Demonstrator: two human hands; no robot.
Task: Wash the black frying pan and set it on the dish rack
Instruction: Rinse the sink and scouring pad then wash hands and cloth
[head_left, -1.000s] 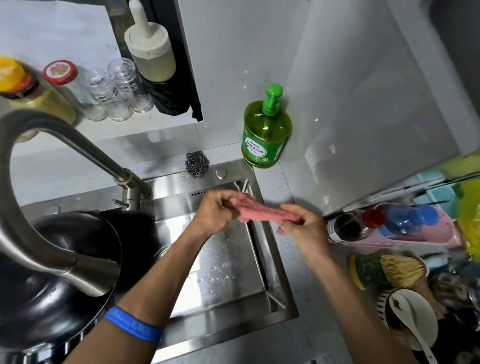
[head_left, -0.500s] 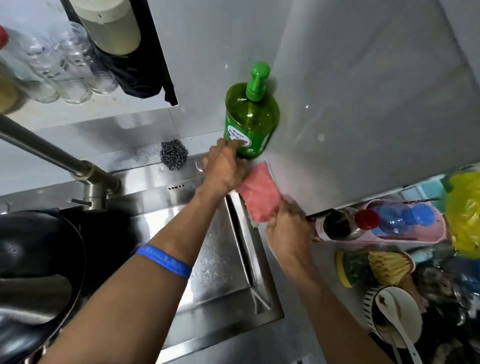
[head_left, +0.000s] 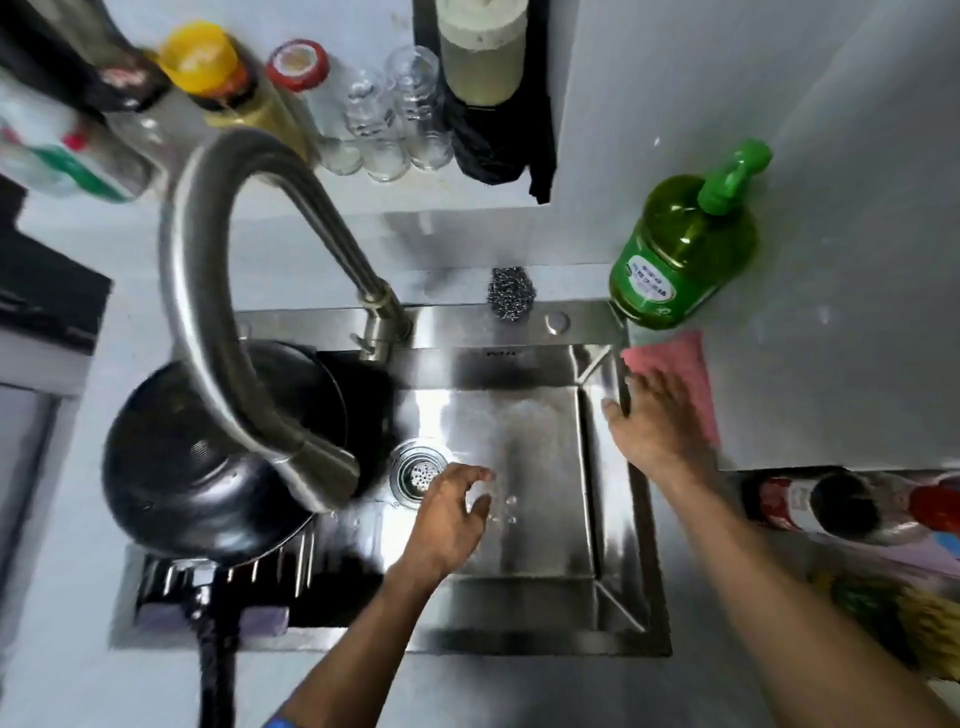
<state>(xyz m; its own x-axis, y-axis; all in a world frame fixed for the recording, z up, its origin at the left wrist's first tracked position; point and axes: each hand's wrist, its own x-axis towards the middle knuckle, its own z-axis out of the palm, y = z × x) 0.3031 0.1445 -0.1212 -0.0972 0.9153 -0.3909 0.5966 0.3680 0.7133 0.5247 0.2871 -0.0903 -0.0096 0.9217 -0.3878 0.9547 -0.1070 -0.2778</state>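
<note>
Round black pan (head_left: 176, 457) on ribbed rack (head_left: 291, 571) (steel sink).

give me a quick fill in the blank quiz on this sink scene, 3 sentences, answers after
1. The pink cloth lies on the counter under the fingers of the ____ hand.
2. The steel wool scrubber sits on the sink's back ledge, to the left of the ____ dish soap bottle.
3. The left hand hovers empty over the basin, just right of the ____.

Answers: right; green; drain

Head view, steeply down over sink (head_left: 519, 618)
</note>
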